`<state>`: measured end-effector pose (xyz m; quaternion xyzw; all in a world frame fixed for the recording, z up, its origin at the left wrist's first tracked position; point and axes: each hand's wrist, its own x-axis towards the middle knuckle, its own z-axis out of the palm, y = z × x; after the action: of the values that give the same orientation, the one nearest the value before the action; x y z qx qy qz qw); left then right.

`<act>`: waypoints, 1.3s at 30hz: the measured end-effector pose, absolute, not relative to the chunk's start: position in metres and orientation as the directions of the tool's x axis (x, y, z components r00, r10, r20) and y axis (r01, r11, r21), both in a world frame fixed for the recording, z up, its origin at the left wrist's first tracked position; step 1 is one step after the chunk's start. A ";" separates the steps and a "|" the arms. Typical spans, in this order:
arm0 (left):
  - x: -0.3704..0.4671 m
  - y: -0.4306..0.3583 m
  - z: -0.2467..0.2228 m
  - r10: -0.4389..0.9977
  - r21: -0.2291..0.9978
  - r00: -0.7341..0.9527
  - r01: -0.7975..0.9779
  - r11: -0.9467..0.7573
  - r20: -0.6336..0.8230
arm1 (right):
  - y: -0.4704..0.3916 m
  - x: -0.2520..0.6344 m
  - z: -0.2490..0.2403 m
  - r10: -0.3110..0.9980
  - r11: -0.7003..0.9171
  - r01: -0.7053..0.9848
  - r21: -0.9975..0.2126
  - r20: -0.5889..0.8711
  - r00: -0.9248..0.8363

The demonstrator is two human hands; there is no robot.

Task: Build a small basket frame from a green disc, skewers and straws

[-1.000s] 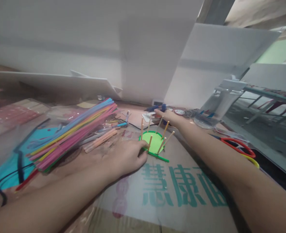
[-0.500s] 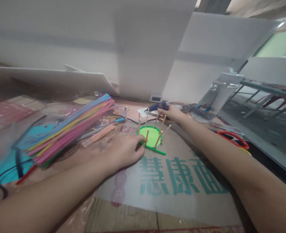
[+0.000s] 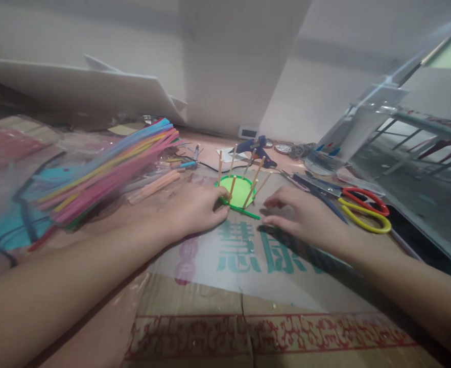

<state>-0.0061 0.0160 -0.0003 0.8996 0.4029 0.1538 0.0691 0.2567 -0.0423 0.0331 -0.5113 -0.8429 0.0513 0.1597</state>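
A light green disc lies on the printed sheet, with several thin wooden sticks standing upright or tilted around its rim. A green pipe cleaner runs along the rim, and its loose end points right. My left hand is pinched on the pipe cleaner at the disc's lower left edge, beside a stick. To the right, my right hand is open, thumb and forefinger apart, close to the loose end. A blue glue gun rests behind the disc, untouched.
A bundle of coloured pipe cleaners lies on the left. Scissors with red and yellow handles lie right, beside a dark flat device. A clear bottle stands at the back right, a small display by the wall.
My right hand has let go of the glue gun and come back toward the loose end of the pipe cleaner. My left hand stays at the disc. The view has tilted down.
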 end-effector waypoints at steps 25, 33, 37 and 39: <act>-0.005 0.018 -0.003 0.758 0.246 0.609 0.717 -0.652 0.234 | -0.019 0.242 0.011 0.839 0.541 0.817 -0.200 0.202 -0.506; -0.005 0.018 -0.002 0.747 0.249 0.616 0.705 -0.664 0.249 | -0.016 0.241 0.005 0.687 0.709 0.690 -0.142 0.357 -0.632; -0.006 0.017 -0.002 0.733 0.211 0.630 0.704 -0.678 0.257 | -0.015 0.239 0.003 0.679 0.704 0.700 -0.117 0.399 -0.616; -0.007 0.014 -0.001 0.748 0.173 0.606 0.734 -0.657 0.272 | -0.014 0.240 0.002 0.672 0.702 0.706 -0.094 0.415 -0.613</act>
<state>-0.0068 0.0142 -0.0011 0.8958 0.4134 0.1618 0.0216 0.2399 -0.0140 0.0016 -0.3841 -0.8972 -0.0392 0.2145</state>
